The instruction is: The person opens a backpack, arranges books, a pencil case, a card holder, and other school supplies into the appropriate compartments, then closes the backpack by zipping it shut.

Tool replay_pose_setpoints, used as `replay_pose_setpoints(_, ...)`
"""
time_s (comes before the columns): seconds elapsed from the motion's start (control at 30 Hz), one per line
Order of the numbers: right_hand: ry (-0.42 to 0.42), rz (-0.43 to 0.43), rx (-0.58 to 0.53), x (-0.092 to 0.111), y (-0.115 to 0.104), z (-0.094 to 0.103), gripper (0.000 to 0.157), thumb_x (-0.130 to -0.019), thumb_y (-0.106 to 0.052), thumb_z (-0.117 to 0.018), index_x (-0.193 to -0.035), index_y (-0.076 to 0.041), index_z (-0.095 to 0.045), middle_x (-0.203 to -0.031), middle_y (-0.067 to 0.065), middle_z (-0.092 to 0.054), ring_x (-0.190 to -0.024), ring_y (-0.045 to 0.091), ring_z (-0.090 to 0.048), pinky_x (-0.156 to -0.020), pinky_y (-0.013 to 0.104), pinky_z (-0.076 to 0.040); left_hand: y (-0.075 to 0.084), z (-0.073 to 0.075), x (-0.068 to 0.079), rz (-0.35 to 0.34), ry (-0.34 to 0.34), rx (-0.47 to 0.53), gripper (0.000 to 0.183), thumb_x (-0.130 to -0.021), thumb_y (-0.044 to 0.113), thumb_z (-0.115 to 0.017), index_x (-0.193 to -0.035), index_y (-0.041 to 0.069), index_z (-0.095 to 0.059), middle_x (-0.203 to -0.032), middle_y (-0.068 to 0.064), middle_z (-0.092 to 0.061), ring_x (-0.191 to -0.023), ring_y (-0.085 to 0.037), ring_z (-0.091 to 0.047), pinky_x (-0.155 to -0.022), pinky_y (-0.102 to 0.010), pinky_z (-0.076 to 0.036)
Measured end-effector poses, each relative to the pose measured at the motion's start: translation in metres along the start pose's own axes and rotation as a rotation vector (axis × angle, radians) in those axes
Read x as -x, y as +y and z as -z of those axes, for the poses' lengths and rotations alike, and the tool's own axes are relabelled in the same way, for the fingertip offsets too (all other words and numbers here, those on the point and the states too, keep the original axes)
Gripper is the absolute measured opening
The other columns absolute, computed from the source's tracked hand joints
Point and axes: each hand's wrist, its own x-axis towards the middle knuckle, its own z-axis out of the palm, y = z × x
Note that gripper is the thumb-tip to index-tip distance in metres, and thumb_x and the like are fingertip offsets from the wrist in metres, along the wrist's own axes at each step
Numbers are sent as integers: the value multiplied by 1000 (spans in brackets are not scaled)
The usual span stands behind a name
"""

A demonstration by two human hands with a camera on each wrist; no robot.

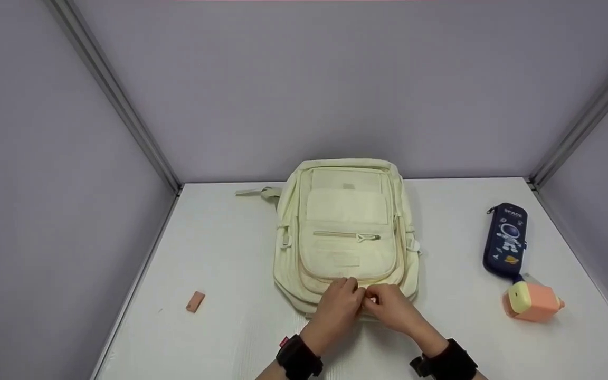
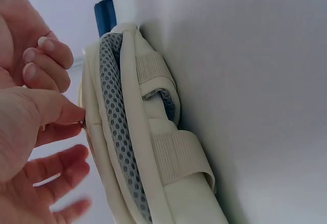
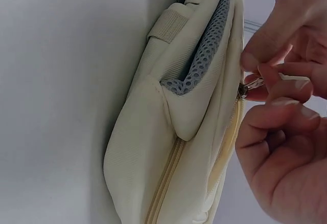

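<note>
A cream backpack (image 1: pixel 349 206) lies on its back on the white table, its front pocket facing up. Both hands meet at its near end, at the bottom edge. My left hand (image 1: pixel 337 303) pinches the bag's edge beside a zipper between thumb and index finger, its other fingers loosely spread in the left wrist view. Close against it, my right hand (image 1: pixel 391 306) pinches a small metal zipper pull (image 3: pixel 253 84) with thumb and curled fingers. Grey mesh padding (image 2: pixel 115 101) and webbing loops (image 2: pixel 179 155) show on the bag's underside.
A dark blue pencil case (image 1: pixel 505 240) with a space print lies to the right. Nearer stands an orange and yellow container (image 1: pixel 536 302) with a small nozzle. A small pinkish-brown block (image 1: pixel 195 301) lies at left. Grey panels (image 1: pixel 304 89) enclose the table's back and sides.
</note>
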Motion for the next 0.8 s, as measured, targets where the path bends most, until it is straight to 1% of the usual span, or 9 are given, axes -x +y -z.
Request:
replay_pose_setpoints(0.07, 8, -4, 5, 2, 0, 0, 18, -91, -7, -63, -74, -13, -63, -62, -12, -49, -53, 1, -40, -48, 22, -34, 1, 0, -1, -8, -16, 24, 16, -76, 16, -81, -80, 14, -65, -78, 2, -51, -68, -13, -52, -67, -26, -44)
replay_pose_setpoints(0.2, 0, 22, -23, 5, -1, 1, 16, -90, -7, -65, -76, -14, -64, -63, -13, -49, -54, 0, -41, -49, 21, -36, 2, 0, -3, 8, -30, 50, 17, -76, 14, -80, -78, 12, -63, -72, 3, -55, -62, -12, -55, -61, -25, -44)
replay_pose_setpoints(0.33, -4, 97, -78, 5, 0, 7, 16, -94, -12, -66, -79, -15, -69, -65, -12, -54, -56, -1, -45, -51, 20, -38, 1, -1, -2, 68, -33, 111, 17, -80, 11, -76, -75, 12, -60, -66, 3, -57, -55, -13, -55, -52, -25, -43)
replay_pose_setpoints(0.4, 39, 139, -69, 3, 1, 10, 12, -94, -12, -67, -84, -13, -72, -71, -10, -58, -60, 1, -48, -54, 21, -41, 0, 0, -2, 108, -41, 134, 18, -83, 11, -75, -74, 11, -59, -65, 2, -57, -53, -13, -54, -48, -25, -42)
replay_pose_setpoints(0.47, 113, 174, -7, 1, 4, 11, 4, -91, -7, -70, -90, -10, -73, -81, -7, -61, -64, 4, -50, -56, 23, -43, 0, 0, -2, 136, -48, 149, 19, -85, 12, -74, -73, 11, -59, -63, 2, -56, -52, -13, -54, -47, -26, -42)
replay_pose_setpoints(0.5, 152, 191, 47, 0, 5, 11, 6, -89, -5, -71, -93, -9, -73, -87, -5, -61, -66, 5, -52, -58, 25, -45, -1, 0, -2, 145, -54, 148, 20, -86, 12, -74, -73, 11, -59, -63, 2, -55, -52, -14, -54, -47, -27, -42)
replay_pose_setpoints(0.6, 241, 246, 234, -2, 13, 8, 21, -81, 1, -78, -100, -6, -71, -100, 1, -59, -81, 13, -57, -67, 30, -50, -1, 0, -2, 153, -68, 132, 22, -86, 15, -74, -71, 11, -59, -63, 2, -55, -52, -15, -54, -47, -28, -42)
replay_pose_setpoints(0.7, 267, 317, 353, -5, 23, 4, 25, -75, 0, -83, -98, -5, -72, -105, 6, -60, -95, 20, -60, -77, 35, -52, -1, 0, -2, 143, -84, 110, 22, -86, 17, -74, -71, 11, -61, -64, 1, -54, -52, -16, -54, -47, -28, -43)
replay_pose_setpoints(0.8, 277, 399, 388, -8, 31, 1, 21, -72, -2, -86, -88, -5, -72, -105, 8, -64, -98, 24, -61, -80, 38, -52, -1, 1, -2, 129, -96, 105, 19, -85, 16, -75, -71, 11, -63, -65, 2, -54, -53, -15, -54, -48, -27, -42)
